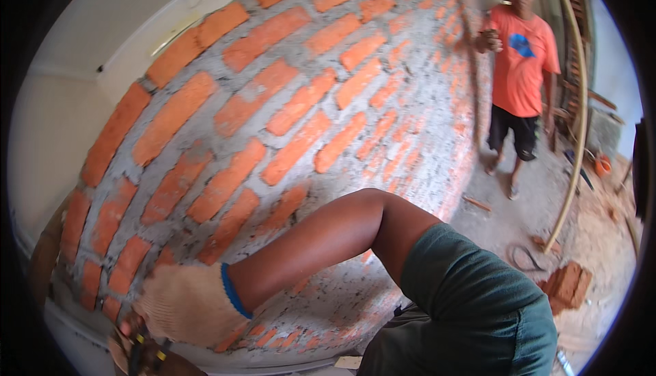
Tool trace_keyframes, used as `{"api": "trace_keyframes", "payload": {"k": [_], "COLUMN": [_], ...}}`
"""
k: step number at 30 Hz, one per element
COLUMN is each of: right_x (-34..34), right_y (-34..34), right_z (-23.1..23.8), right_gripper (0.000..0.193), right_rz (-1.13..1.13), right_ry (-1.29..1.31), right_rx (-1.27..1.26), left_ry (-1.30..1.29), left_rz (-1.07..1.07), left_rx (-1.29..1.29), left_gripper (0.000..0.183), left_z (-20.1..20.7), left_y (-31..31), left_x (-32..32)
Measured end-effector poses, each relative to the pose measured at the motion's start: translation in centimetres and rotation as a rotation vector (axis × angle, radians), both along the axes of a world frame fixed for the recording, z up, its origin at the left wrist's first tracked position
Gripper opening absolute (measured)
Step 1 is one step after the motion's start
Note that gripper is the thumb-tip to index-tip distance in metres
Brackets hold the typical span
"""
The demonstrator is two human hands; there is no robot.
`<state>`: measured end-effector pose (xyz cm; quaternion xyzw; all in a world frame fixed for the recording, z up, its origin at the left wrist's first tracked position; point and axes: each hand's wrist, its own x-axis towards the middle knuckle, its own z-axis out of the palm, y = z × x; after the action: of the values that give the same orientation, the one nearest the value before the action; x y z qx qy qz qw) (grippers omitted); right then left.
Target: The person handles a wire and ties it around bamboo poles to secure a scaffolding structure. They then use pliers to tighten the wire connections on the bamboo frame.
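My right arm, in a dark green sleeve, bends across the view from the lower right to the lower left. My right hand (188,304) wears a beige knit glove with a blue cuff, and its fingers are mostly hidden. My left hand (134,325) is just beyond it at the lower left rim. Its bare fingers look curled, but what they hold cannot be made out. Beside these fingers is a black object with yellow marks (145,350), too unclear to name. Both hands are close together, low in front of the brick wall (263,106).
Orange bricks with rough grey mortar fill the wall. A person (523,62) in an orange shirt and red cap stands at the right, one hand raised. A long curved pole (579,130) leans near them. Broken bricks (568,286), a cable loop (526,258) and sand (601,239) lie on the floor.
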<state>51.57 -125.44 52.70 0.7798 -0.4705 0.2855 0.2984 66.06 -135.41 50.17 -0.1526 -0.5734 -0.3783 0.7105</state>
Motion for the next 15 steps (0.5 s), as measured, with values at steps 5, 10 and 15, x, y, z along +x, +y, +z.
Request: {"api": "trace_keyframes", "payload": {"k": [5,10,15], "right_x": [-3.1,-4.1,-4.4], "right_y": [2.5,10.3,18.0], "right_z": [-6.6,-16.3,-31.2], "right_gripper": [0.032,0.035,0.038], "right_rz": [-0.032,-0.214,-0.32], "right_ry": [-0.246,-0.412,-0.684], "right_rx": [0.163,0.255,0.605], "left_ry": [-0.558,-1.572,-1.557], "left_rz": [0.015,0.32,0.026], "left_rx": [0.016,-0.119,-0.366], "left_gripper": [0.039,0.047,0.052], "left_z": [-7.8,-18.3,-24.6], "left_y": [-1.6,-1.7,3.2], "left_x": [-3.8,-4.3,-2.0]}}
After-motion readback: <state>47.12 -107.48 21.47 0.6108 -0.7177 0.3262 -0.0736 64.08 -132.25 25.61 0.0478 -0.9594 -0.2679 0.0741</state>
